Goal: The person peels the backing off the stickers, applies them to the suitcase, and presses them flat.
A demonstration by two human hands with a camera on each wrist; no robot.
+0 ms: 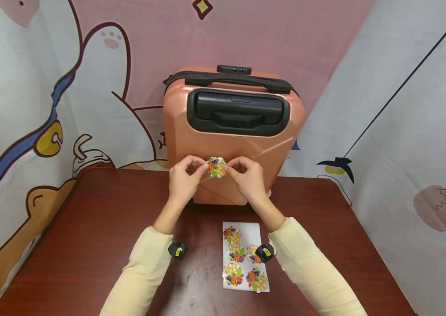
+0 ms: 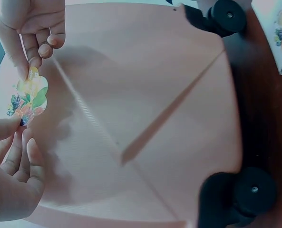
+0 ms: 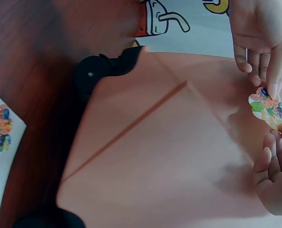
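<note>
A fruit-patterned sticker with a scalloped edge is held up in front of the pink suitcase. My left hand pinches its left edge between thumb and finger. On the opposite edge, my right hand pinches it the same way. The left wrist view shows the sticker close to the suitcase shell, with a shadow on the shell; whether it touches cannot be told. Below the hands lies a white sticker sheet bearing several more fruit stickers.
The suitcase stands upright at the back of the brown table, its black handle recess facing me. Its black wheels show in the wrist views. A cartoon-printed cloth hangs behind and along both sides.
</note>
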